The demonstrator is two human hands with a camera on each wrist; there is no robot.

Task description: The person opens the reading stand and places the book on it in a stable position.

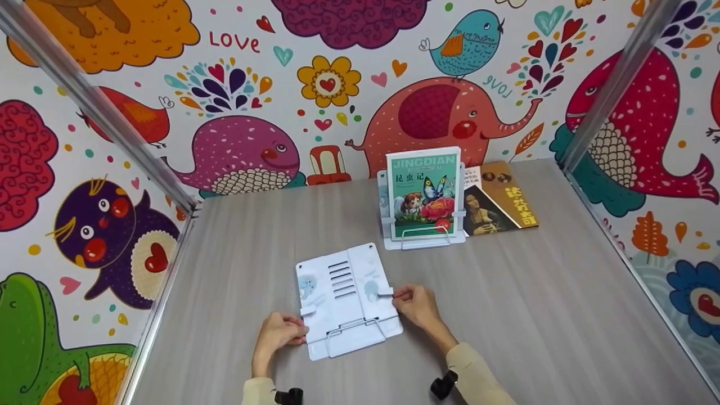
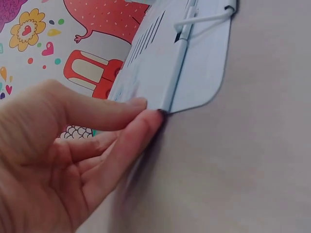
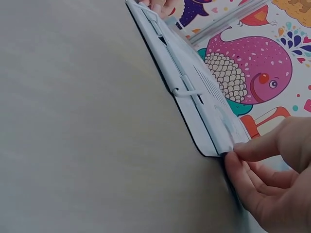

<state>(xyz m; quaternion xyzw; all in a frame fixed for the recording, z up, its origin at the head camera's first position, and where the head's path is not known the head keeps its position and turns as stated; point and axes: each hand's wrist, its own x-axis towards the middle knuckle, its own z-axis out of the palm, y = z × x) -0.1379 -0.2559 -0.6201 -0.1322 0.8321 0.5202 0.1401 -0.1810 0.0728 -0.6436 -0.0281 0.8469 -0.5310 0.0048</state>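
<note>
A white folding book stand lies nearly flat on the table, turned a little askew. It has a column of slots, a side clip on each half and a wire page holder along its lower part. My left hand pinches its left edge between thumb and fingers, close to the hinge, as the left wrist view shows. On the opposite edge, my right hand pinches the panel in the same way, beside the right clip. The right wrist view shows the lower flap folded out along the hinge.
Behind the stand, a second white stand holds a green children's book upright. More books lie flat to its right. Metal posts and walls with printed cartoon animals border the grey table.
</note>
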